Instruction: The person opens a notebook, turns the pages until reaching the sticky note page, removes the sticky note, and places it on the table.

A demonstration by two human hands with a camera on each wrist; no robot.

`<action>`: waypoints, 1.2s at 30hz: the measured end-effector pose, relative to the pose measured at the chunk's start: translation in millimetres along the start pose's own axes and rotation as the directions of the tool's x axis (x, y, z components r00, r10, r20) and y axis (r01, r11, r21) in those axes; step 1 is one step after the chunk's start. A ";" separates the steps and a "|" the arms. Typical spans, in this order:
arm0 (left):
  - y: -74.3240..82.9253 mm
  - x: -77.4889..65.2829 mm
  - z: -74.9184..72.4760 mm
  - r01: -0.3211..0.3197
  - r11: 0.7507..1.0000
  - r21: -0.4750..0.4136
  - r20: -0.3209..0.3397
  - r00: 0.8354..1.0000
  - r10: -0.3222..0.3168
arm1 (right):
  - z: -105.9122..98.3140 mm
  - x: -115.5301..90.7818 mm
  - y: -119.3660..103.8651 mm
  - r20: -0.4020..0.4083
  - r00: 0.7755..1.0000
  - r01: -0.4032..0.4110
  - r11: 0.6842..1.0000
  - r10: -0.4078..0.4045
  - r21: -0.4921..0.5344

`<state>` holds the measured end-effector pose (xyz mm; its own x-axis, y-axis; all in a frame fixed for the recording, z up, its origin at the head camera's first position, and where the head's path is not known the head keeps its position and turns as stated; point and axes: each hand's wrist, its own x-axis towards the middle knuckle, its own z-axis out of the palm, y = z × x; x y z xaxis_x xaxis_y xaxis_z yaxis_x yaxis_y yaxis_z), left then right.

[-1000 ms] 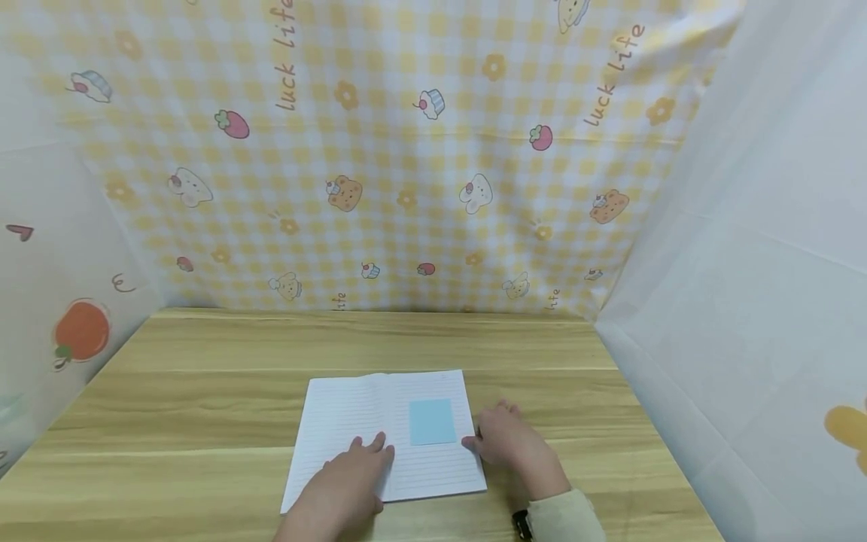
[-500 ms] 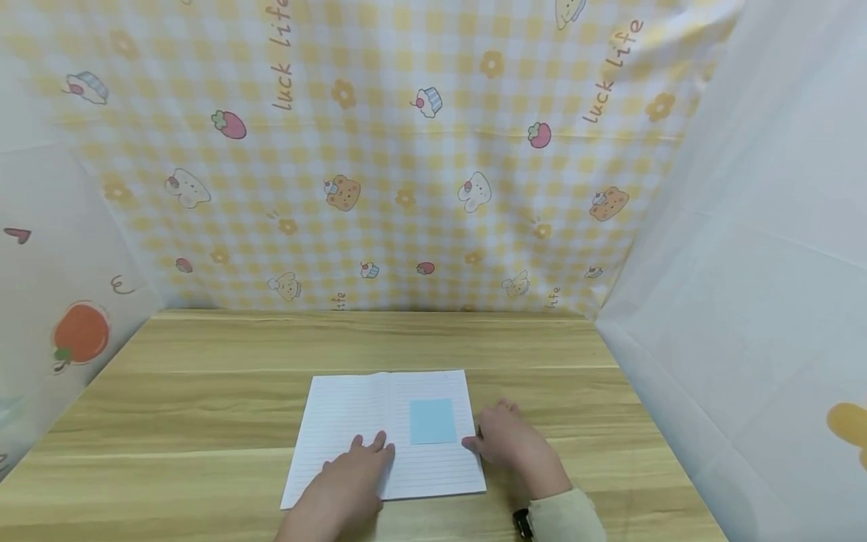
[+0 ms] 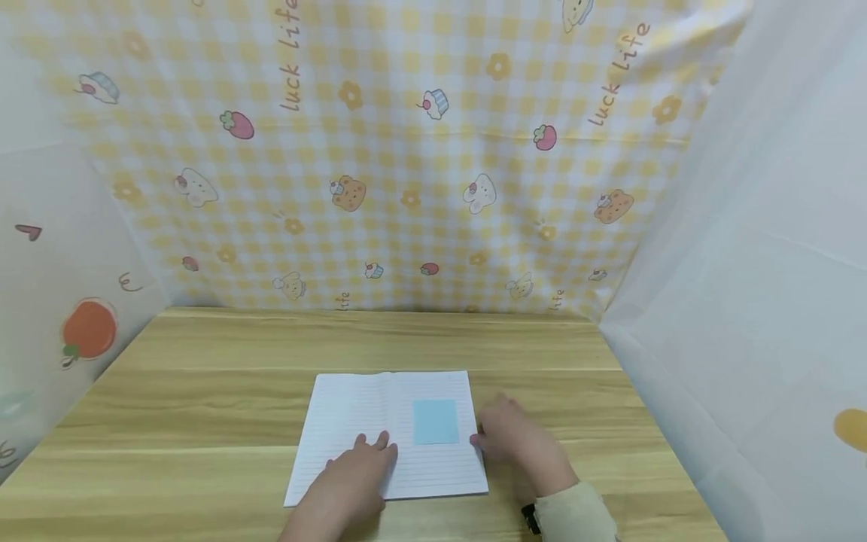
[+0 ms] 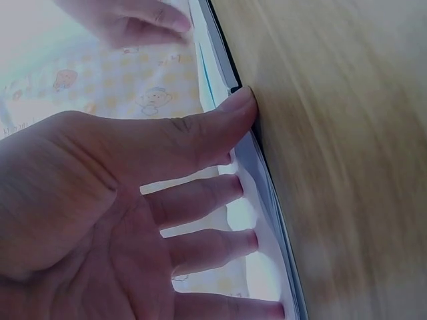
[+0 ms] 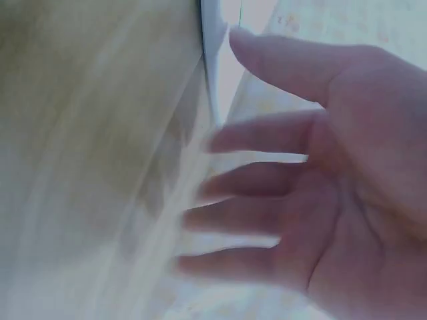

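Note:
An open lined notebook [image 3: 440,476] lies flat on the wooden table, with a square light-blue sticky note [image 3: 436,421] on its right page. Fingers spread, my left hand [image 3: 354,478] rests on the left page beside the centre fold. The left wrist view has that thumb at the notebook's near edge and the fingertips on the paper. My right hand [image 3: 518,436] is at the notebook's right edge, its thumb right at the page border. In the right wrist view its fingers [image 5: 247,215] reach out nearly straight, slightly blurred, beyond the notebook edge [image 5: 217,67].
The wooden table [image 3: 203,406] extends around the notebook. A yellow checked cloth [image 3: 406,150] hangs behind it, with pale cloth walls at the left and right [image 3: 759,301]. A pale sleeve [image 3: 576,516] and a dark strap [image 3: 531,519] are at the right wrist.
My right hand has shifted slightly right, its thumb moving from the page margin out to the edge. My left hand keeps its place on the notebook. The head view has shifted slightly.

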<state>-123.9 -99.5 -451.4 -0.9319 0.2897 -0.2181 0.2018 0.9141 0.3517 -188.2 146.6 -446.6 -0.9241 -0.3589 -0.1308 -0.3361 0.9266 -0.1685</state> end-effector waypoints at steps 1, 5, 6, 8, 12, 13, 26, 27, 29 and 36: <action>0.0 0.2 -0.1 0.000 1.000 0.005 -0.004 1.000 0.000 | 0.0 -0.8 -5.4 -0.024 0.999 0.044 0.997 -0.045 -0.062; -0.4 0.9 0.4 -0.007 1.000 0.014 -0.022 1.000 0.007 | 4.7 -5.6 -33.9 -0.067 0.959 0.233 0.901 -0.275 -0.366; -0.6 1.0 0.6 -0.009 1.000 0.015 -0.023 1.000 0.009 | 7.3 -6.0 -40.4 -0.057 0.944 0.270 0.861 -0.325 -0.430; -1.3 1.0 1.0 -0.011 1.000 0.010 -0.022 1.000 0.011 | 11.7 -5.3 -50.2 -0.046 0.916 0.317 0.788 -0.399 -0.528; -2.2 0.9 1.8 -0.015 1.000 0.002 -0.020 1.000 0.015 | 21.3 4.1 -56.5 -0.064 0.888 0.311 0.698 -0.455 -0.645; -2.2 1.0 1.9 -0.016 1.000 0.002 -0.020 1.000 0.016 | 23.1 7.5 -56.1 -0.071 0.887 0.300 0.688 -0.456 -0.660; -0.2 1.7 0.9 -0.010 1.000 0.016 -0.021 1.000 0.010 | 33.1 33.4 -51.1 -0.134 0.937 0.201 0.814 -0.322 -0.545; -0.1 1.8 0.9 -0.008 1.000 0.013 -0.018 1.000 0.008 | 32.7 33.4 -51.7 -0.116 0.943 0.205 0.822 -0.311 -0.531; 0.1 1.8 0.8 -0.001 1.000 0.006 -0.010 1.000 0.001 | 31.7 33.7 -53.0 -0.079 0.953 0.214 0.836 -0.292 -0.506; -0.5 2.2 0.4 -0.005 1.000 0.004 -0.016 1.000 0.005 | 20.1 41.2 -55.5 0.028 0.973 0.221 0.888 -0.229 -0.403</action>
<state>-125.9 -99.2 -452.4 -0.9358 0.2895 -0.2015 0.2076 0.9139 0.3489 -204.0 78.1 -462.3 -0.8169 -0.5649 -0.1163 -0.5760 0.7888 0.2147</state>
